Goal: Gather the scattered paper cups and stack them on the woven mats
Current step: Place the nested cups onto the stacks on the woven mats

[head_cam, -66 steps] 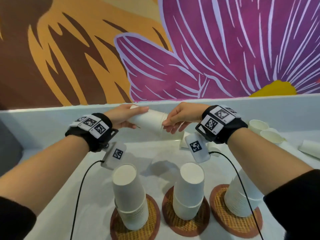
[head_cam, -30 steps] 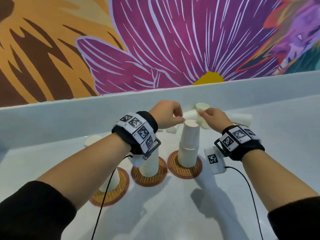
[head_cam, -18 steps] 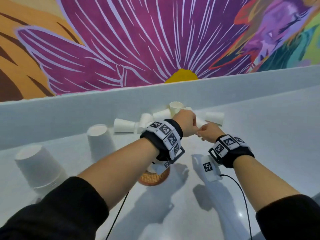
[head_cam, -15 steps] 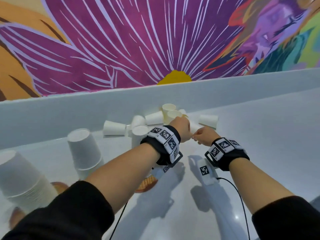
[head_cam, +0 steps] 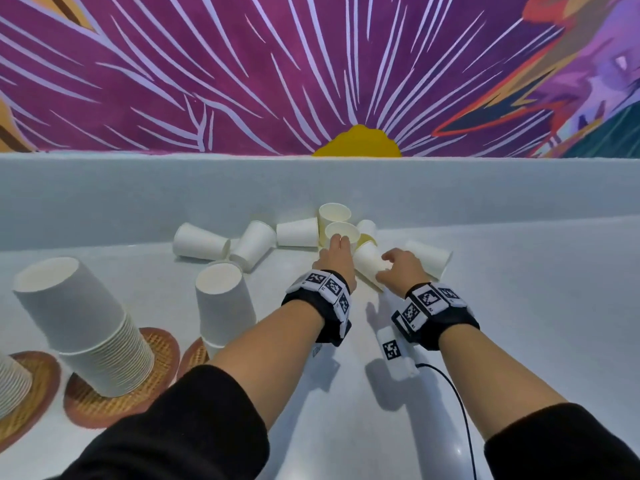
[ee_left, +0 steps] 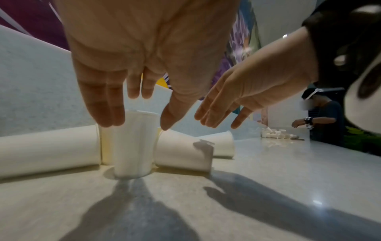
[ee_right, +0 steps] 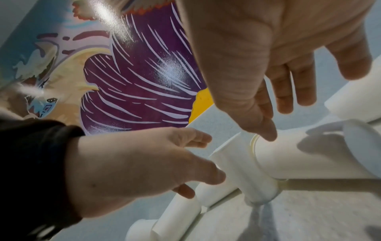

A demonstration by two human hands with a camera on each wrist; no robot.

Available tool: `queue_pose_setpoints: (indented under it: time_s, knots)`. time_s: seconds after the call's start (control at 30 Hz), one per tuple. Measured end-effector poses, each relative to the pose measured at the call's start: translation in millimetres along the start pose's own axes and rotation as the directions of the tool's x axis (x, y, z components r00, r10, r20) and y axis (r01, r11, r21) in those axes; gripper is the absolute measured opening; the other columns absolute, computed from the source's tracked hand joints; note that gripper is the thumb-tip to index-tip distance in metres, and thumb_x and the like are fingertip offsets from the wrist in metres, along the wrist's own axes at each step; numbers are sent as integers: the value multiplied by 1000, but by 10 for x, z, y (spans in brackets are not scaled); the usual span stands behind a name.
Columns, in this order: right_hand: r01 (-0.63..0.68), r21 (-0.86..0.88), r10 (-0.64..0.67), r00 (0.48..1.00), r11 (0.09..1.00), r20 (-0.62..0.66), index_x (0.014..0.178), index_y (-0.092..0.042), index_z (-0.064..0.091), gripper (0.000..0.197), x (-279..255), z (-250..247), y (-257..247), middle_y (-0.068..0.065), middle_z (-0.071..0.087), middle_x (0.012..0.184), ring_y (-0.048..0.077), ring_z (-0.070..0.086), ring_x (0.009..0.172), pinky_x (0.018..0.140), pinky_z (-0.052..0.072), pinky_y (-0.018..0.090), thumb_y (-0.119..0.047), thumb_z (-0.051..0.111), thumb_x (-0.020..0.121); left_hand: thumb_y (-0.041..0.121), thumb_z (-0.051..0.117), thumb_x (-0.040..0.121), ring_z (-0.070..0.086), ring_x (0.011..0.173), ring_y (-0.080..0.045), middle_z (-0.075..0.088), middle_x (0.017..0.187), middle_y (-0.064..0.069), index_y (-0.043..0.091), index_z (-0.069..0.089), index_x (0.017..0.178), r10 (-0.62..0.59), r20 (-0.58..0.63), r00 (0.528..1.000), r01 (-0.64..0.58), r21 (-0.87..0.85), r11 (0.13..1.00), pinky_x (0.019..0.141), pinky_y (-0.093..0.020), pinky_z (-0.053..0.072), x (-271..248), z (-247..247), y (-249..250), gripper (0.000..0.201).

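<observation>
A painted flower wall (head_cam: pixel 311 71) in purple with a yellow centre rises beyond both hands, above a pale ledge. The pale counter (head_cam: pixel 519 323) lies under both hands.

To the left of the left hand, tall stacks of upturned paper cups (head_cam: pixel 86 327) stand on round woven mats (head_cam: pixel 152 355); a shorter stack (head_cam: pixel 221 299) stands nearer the left forearm.

Just ahead of the hands lies the cluster of loose cups (head_cam: pixel 298 232), most on their sides, two upright with mouths up.

The left hand (head_cam: pixel 334 259) reaches over the upright cup (ee_left: pixel 134 143) with fingers straight and spread; from the left wrist view its fingertips (ee_left: pixel 107 117) and thumb bracket the rim, and whether they touch it I cannot tell. It holds nothing.

The right hand (head_cam: pixel 398 268) is relaxed and spread over a cup lying on its side (head_cam: pixel 369 263); the thumb tip (ee_right: pixel 266 130) touches that cup near its rim, with no grip closed.

Black wristbands (head_cam: pixel 322 306) on both wrists carry square black-and-white coded tags; no readable words or brand names show on cups or bands.
</observation>
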State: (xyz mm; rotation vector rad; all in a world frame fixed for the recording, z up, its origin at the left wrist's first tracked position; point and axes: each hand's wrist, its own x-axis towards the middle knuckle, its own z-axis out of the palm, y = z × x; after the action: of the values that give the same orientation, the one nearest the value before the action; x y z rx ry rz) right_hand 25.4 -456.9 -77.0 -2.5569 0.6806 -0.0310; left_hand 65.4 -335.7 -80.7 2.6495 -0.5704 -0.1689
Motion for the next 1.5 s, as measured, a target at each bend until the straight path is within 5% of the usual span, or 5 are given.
queue_pose_setpoints:
  time_s: [0.37, 0.77, 1.1, 1.27, 1.5]
  knots:
    - [69, -66, -64, 995, 995, 71, 128, -13, 43, 72, 574, 411, -101, 12, 53, 121, 31, 53, 113, 94, 46, 46, -40, 76, 69, 4, 46, 92, 45, 117, -33, 42, 129, -11, 8, 45, 125, -23, -11, 1000, 23, 43, 999, 88, -41, 42, 401, 299, -199, 33]
    - [94, -90, -90, 995, 992, 50, 135, -33, 35, 73, 382, 304, 142, 2, 48, 134, 31, 40, 126, 105, 29, 56, -15, 68, 72, 29, 31, 102, 53, 109, -32, 55, 118, -18, 0, 52, 118, -479, -348, 806, 97, -721, 686, 90, -34, 40, 152, 239, -269, 39]
    - [240, 399, -341, 918, 885, 203, 132, -18, 48, 77, 242, 132, 86, 2, 56, 121, 18, 56, 108, 92, 44, 27, -5, 81, 64, 45, 33, 99, 55, 117, -30, 60, 126, -15, 13, 53, 131, -148, 34, 988, 139, -597, 790, 98, -33, 40, -73, 356, -74, 50]
    - [70, 448, -32, 995, 891, -93, 127, -15, 52, 55, 559, 32, 338, 4, 51, 122, 23, 52, 109, 94, 42, 35, -16, 73, 75, 45, 32, 99, 52, 119, -31, 57, 128, -16, 9, 51, 131, -368, -81, 926, 203, -715, 669, 98, -34, 39, -48, 257, -134, 51]
    - [-372, 564, 584, 769, 738, -258, 139, 0, 25, 77, 833, 11, 725, 25, 37, 139, 39, 41, 126, 102, 37, 50, -20, 68, 79, 46, 40, 97, 54, 90, -25, 61, 98, -10, 9, 57, 94, -428, -123, 895, 157, -812, 562, 74, -26, 37, -31, 290, -180, 41]
